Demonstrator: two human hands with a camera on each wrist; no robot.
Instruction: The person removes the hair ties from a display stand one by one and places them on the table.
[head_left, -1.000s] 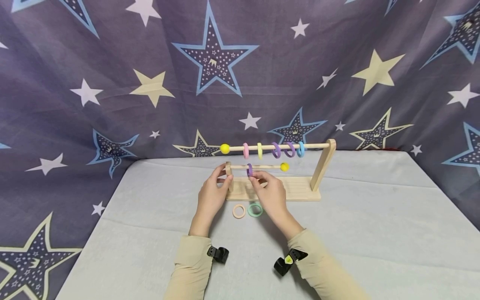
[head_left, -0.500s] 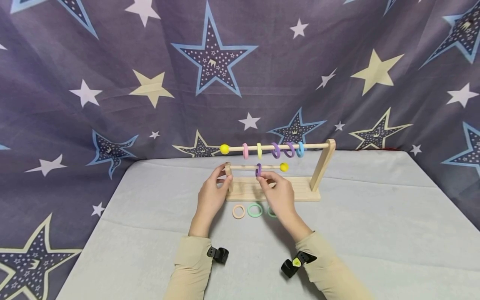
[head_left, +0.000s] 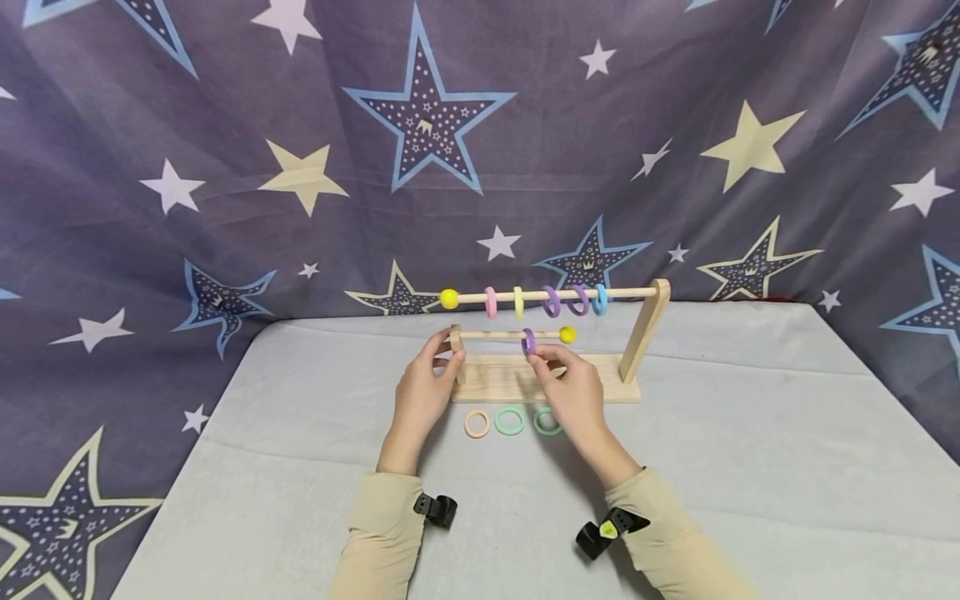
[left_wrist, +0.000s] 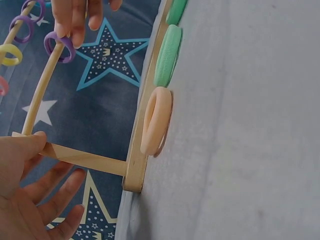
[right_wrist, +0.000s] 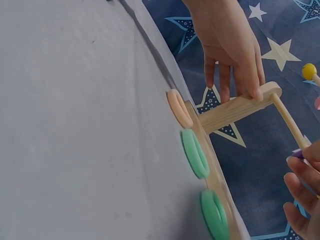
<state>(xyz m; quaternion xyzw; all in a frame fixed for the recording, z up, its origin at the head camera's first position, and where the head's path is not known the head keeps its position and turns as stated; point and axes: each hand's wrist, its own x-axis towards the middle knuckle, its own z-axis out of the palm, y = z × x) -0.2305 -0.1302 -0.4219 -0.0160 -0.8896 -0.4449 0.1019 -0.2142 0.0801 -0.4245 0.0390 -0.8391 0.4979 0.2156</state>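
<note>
Wooden stand (head_left: 491, 383) rests on cloth (head_left: 300, 467) near starry curtain (head_left: 240, 108).

L sleeve (head_left: 384, 521) & R sleeve (head_left: 678, 537): both plain beige, long, w/ a few creases, cuffs ending approx. at the wrists. L hand (head_left: 423, 392) & R hand (head_left: 576, 393) bare. L wrist cam (head_left: 446, 512): small blk block on blk strap (head_left: 428, 505). R wrist cam (head_left: 592, 544): also blk, w/ yellow badge (head_left: 608, 530), markings too small to read.
</note>
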